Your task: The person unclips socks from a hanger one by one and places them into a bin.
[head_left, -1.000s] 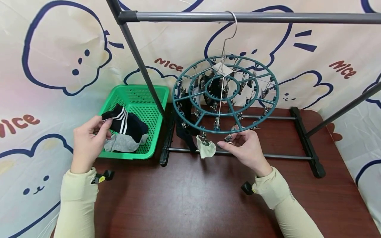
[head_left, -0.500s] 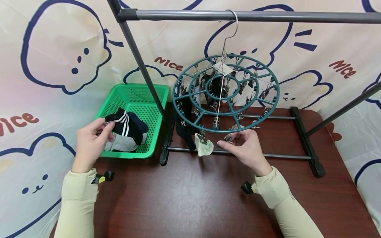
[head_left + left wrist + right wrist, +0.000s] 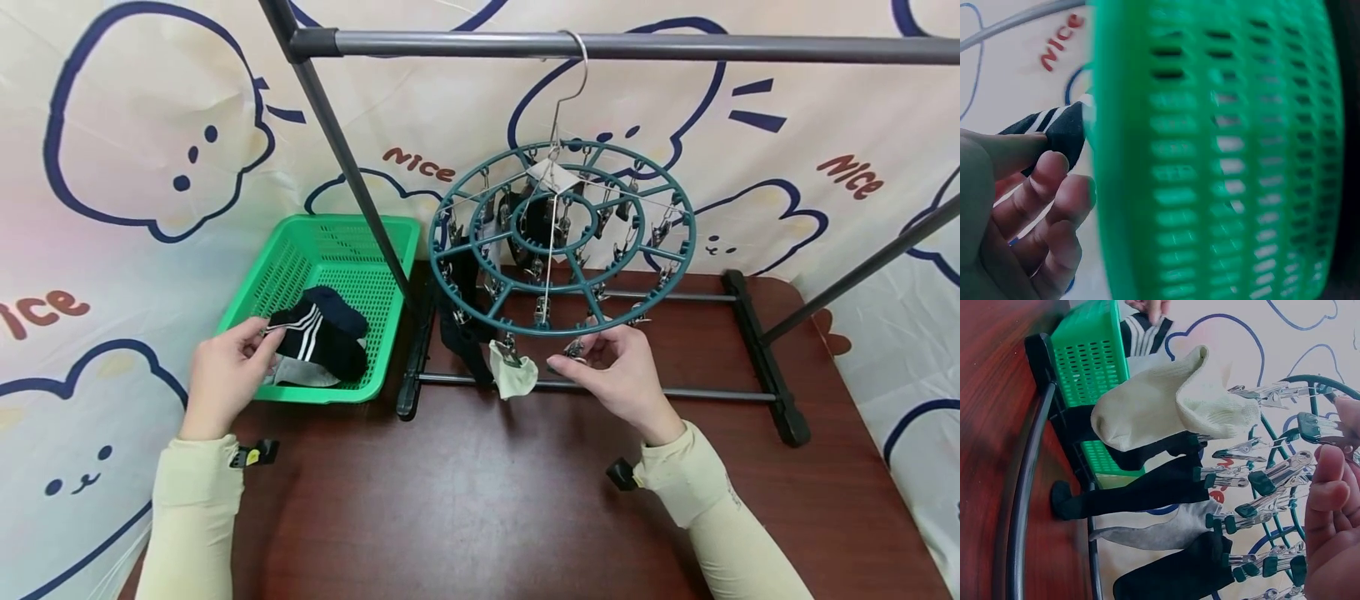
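My left hand (image 3: 228,371) pinches the cuff of a black sock (image 3: 330,343) with white stripes at the near left corner of a green basket (image 3: 408,250). In the left wrist view the basket wall (image 3: 1125,187) hides much of that sock (image 3: 1066,134). Navy and grey socks lie under it. My right hand (image 3: 622,371) holds a metal clip (image 3: 1325,428) with green tips, at the near edge of a round teal drying hanger (image 3: 562,332). Nothing shows in this clip. Beside it, a cream sock (image 3: 1141,403) hangs from another clip.
The hanger hooks over a dark rack bar (image 3: 450,44). Dark socks (image 3: 1147,494) and a grey sock (image 3: 1166,528) hang from other clips. The rack's feet (image 3: 765,358) stand on the brown table (image 3: 465,500); a slanting rack leg (image 3: 345,158) passes in front of the basket.
The striped sock has slid a little rightward and now covers more of the grey sock. The basket's left rim shows further to the left. My right hand stays at the same clip.
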Action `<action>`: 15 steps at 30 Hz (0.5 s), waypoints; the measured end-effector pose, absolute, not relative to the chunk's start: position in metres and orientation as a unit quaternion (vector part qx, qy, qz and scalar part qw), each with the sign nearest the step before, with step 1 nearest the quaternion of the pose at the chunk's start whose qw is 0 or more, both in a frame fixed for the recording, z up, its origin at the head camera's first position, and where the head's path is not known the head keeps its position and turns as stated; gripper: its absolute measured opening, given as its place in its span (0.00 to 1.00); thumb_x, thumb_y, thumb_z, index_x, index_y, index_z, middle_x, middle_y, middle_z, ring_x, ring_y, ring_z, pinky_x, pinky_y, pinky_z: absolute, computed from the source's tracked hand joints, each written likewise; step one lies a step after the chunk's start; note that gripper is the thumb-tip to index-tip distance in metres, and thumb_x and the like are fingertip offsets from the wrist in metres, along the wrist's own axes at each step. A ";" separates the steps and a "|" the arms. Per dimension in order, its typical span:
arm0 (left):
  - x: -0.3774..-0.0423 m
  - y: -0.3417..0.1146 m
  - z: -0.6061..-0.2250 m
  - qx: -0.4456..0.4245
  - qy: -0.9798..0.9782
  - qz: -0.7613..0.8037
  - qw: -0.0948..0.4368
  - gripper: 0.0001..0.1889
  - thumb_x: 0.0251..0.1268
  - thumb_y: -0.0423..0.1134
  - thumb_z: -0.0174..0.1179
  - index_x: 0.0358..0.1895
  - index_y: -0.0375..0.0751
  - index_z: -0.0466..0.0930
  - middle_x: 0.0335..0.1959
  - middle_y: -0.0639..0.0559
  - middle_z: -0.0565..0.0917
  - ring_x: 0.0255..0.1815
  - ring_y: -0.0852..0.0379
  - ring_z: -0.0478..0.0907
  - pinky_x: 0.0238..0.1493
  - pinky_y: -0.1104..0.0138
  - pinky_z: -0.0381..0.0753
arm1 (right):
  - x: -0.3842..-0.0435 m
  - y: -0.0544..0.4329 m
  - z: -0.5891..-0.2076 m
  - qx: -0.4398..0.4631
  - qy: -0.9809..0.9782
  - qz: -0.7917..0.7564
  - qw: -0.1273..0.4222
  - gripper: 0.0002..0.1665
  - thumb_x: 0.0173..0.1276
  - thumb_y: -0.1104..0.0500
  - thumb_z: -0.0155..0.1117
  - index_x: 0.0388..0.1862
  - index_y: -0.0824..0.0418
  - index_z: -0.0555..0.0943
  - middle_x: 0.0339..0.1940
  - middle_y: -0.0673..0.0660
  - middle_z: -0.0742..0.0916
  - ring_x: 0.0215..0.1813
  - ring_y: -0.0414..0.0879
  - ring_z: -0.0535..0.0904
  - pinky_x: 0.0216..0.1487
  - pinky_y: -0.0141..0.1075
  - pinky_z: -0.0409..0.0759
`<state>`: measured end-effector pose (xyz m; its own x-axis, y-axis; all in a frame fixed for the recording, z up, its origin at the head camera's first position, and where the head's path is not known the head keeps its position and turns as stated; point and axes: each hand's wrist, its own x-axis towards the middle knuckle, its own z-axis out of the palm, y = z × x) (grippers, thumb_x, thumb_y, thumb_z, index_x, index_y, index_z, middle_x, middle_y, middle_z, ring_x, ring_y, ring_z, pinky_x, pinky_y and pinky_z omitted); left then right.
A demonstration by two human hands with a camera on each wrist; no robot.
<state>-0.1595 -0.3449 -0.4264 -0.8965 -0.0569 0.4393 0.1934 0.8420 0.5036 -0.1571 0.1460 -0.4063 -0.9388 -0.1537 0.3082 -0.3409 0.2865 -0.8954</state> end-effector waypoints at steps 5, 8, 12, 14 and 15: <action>-0.160 -0.352 -0.433 -0.028 -0.946 -0.209 0.248 0.12 0.73 0.42 0.64 0.29 0.47 0.79 0.16 0.53 0.78 0.15 0.66 0.64 0.20 0.65 0.59 | -0.158 0.146 -0.406 0.158 -0.795 0.580 0.086 0.13 0.57 0.67 0.80 0.28 0.65 0.80 0.26 0.43 0.86 0.23 0.40 0.76 0.28 0.32 0.77; -0.161 -0.355 -0.436 -0.021 -0.949 -0.184 0.256 0.09 0.72 0.42 0.64 0.31 0.45 0.81 0.16 0.51 0.79 0.15 0.61 0.65 0.19 0.63 0.58 | -0.159 0.146 -0.406 0.159 -0.792 0.582 0.089 0.13 0.57 0.67 0.79 0.28 0.65 0.80 0.26 0.43 0.86 0.23 0.40 0.76 0.27 0.32 0.77; -0.160 -0.358 -0.440 -0.016 -0.952 -0.175 0.252 0.10 0.72 0.40 0.65 0.31 0.43 0.81 0.14 0.50 0.78 0.13 0.57 0.66 0.19 0.63 0.58 | -0.159 0.146 -0.407 0.160 -0.792 0.582 0.089 0.13 0.57 0.68 0.79 0.28 0.65 0.80 0.26 0.43 0.85 0.22 0.40 0.75 0.27 0.32 0.76; -0.159 -0.360 -0.443 -0.012 -0.954 -0.175 0.245 0.10 0.72 0.41 0.65 0.30 0.43 0.80 0.14 0.51 0.77 0.13 0.58 0.65 0.19 0.63 0.57 | -0.159 0.145 -0.407 0.161 -0.791 0.583 0.087 0.13 0.57 0.68 0.79 0.28 0.65 0.80 0.26 0.43 0.85 0.22 0.40 0.75 0.27 0.32 0.76; -0.159 -0.361 -0.445 -0.009 -0.954 -0.176 0.241 0.10 0.72 0.41 0.65 0.30 0.43 0.81 0.14 0.51 0.77 0.13 0.58 0.65 0.19 0.63 0.58 | -0.159 0.145 -0.407 0.161 -0.792 0.583 0.086 0.13 0.57 0.68 0.79 0.28 0.65 0.80 0.26 0.43 0.85 0.22 0.40 0.75 0.27 0.32 0.76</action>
